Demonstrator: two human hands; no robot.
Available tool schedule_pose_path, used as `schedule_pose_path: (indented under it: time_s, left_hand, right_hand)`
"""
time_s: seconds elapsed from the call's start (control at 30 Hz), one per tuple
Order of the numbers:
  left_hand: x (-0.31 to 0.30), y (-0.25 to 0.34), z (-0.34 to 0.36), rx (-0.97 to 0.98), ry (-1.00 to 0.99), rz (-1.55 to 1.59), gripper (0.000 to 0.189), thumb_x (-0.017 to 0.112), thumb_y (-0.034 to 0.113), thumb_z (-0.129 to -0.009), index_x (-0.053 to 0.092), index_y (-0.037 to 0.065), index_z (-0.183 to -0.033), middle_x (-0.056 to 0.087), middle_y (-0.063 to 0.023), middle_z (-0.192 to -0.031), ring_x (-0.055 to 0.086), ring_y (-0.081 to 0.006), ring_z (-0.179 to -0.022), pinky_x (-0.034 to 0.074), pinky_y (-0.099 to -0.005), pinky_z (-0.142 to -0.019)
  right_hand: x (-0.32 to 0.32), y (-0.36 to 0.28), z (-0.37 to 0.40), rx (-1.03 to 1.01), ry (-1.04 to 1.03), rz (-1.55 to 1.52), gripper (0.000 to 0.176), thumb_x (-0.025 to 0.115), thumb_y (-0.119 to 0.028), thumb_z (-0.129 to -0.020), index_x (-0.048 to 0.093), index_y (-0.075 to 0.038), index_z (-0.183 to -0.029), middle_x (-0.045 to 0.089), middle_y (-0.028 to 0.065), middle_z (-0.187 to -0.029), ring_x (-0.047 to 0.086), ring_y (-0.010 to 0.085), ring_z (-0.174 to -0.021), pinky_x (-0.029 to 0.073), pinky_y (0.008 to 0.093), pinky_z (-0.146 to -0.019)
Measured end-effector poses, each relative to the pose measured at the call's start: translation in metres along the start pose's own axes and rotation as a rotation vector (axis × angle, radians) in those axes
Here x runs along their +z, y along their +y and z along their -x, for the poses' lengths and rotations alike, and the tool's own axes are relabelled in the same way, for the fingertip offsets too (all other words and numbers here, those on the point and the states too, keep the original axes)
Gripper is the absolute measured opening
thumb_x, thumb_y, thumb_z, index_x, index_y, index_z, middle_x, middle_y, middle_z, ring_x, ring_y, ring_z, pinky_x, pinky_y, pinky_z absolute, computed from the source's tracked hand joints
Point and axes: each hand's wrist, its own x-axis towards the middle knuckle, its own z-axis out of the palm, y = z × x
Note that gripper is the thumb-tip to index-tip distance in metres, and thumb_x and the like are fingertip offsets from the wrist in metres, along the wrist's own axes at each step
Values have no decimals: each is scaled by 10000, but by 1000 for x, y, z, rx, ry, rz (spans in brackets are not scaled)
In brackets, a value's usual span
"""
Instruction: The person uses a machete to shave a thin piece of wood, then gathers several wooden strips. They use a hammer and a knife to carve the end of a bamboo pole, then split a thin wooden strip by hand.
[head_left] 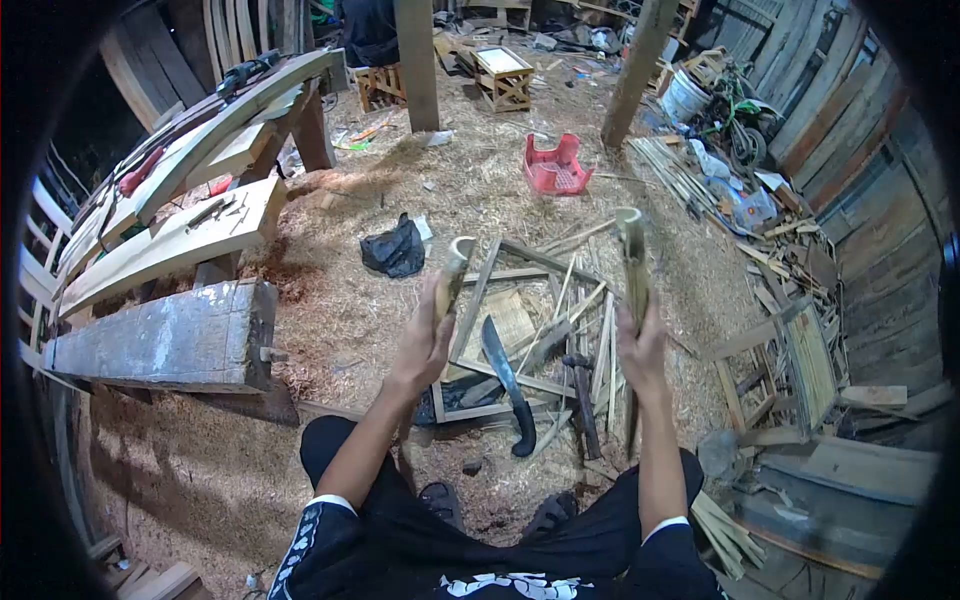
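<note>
My left hand [430,345] is closed round a split bamboo piece [452,280], its curved cut end pointing up. A second split bamboo piece [634,265] stands nearly upright in my right hand [642,345], apart from the first. Between and below my hands, a machete [499,358] with a black handle lies across a wooden frame [480,300] on the ground. A hammer [582,400] lies to its right, beside several thin wooden strips [603,350].
A workbench of heavy planks [160,335] stands at the left. Ahead are a black plastic bag [393,248], a red plastic stool [557,168] and two wooden posts [418,70]. Scrap wood [790,240] and a green motorbike [745,115] are at the right. A seated person [370,30] is far back.
</note>
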Motion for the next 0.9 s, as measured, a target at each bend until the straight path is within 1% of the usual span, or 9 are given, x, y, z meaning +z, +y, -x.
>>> schedule_pose_path:
  time_s: [0.1, 0.17, 0.23, 0.3, 0.37, 0.47, 0.63, 0.83, 0.9]
  left_hand:
    - [9, 27, -10, -34, -123, -27, 617, 434, 184, -1046, 151, 40, -1575, 385, -330, -1495, 434, -478, -1353, 368, -484, -1106]
    - [23, 28, -13, 125, -49, -14, 613, 466, 205, -1044, 194, 29, -1564, 416, -305, -1490, 462, -461, -1342, 387, -493, -1098]
    - [33, 39, -15, 129, -102, 45, 628, 508, 184, -1028, 215, 7, -1555, 385, -311, -1509, 426, -432, -1386, 358, -454, -1126]
    - [47, 50, -19, 175, -78, 78, 641, 544, 158, -1009, 237, -3, -1549, 408, -307, -1495, 436, -429, -1379, 369, -441, -1118]
    - [60, 62, -24, 148, -205, 77, 626, 489, 202, -1044, 198, 30, -1571, 349, -274, -1553, 345, -411, -1445, 276, -414, -1179]
    - [88, 98, -43, 186, -292, 96, 626, 547, 178, -1016, 266, 27, -1554, 394, -255, -1528, 401, -384, -1417, 328, -412, -1149]
    - [155, 145, -65, 403, -381, -60, 617, 619, 188, -964, 382, 123, -1530, 581, -200, -1218, 576, -378, -1094, 458, -430, -926]
    - [255, 119, -68, 621, -419, -192, 621, 618, 201, -928, 432, 259, -1518, 561, -160, -1250, 550, -350, -1131, 424, -463, -993]
    - [280, 110, -65, 651, -580, -311, 644, 614, 173, -907, 433, 275, -1517, 558, -153, -1287, 525, -333, -1204, 364, -482, -1073]
  right_hand:
    - [11, 2, -5, -129, 32, -50, 717, 458, -499, -1024, 332, 39, -1481, 629, 198, -1054, 623, 280, -929, 489, 445, -855]
    - [20, 18, -3, 18, 96, -243, 699, 489, -478, -1023, 340, 33, -1477, 619, 200, -1083, 604, 296, -999, 467, 431, -913]
    - [16, 12, -2, 22, 125, -251, 686, 503, -471, -1025, 336, 15, -1480, 620, 187, -1054, 607, 274, -979, 468, 425, -897]
    - [7, 0, 9, 251, 14, -355, 671, 487, -467, -1035, 320, -2, -1488, 626, 174, -1045, 606, 271, -987, 461, 412, -915]
    - [0, 4, 15, 210, 70, -305, 699, 464, -510, -1037, 305, -4, -1492, 632, 162, -1025, 606, 265, -981, 461, 412, -920]
    - [-14, 34, 16, -23, 281, -168, 737, 462, -547, -1025, 304, -1, -1494, 603, 250, -1211, 598, 370, -1127, 446, 441, -970]
    - [-70, 76, 25, 114, 255, -235, 704, 461, -490, -1041, 314, 26, -1496, 527, 284, -1363, 531, 419, -1267, 411, 452, -1051]
    - [-123, 104, 45, 53, 311, -38, 635, 510, -411, -1030, 347, -27, -1509, 519, 269, -1402, 536, 430, -1280, 456, 480, -1036]
    - [-127, 118, 52, 15, 332, 30, 648, 523, -424, -1021, 346, -42, -1513, 537, 259, -1389, 578, 447, -1220, 495, 492, -983]
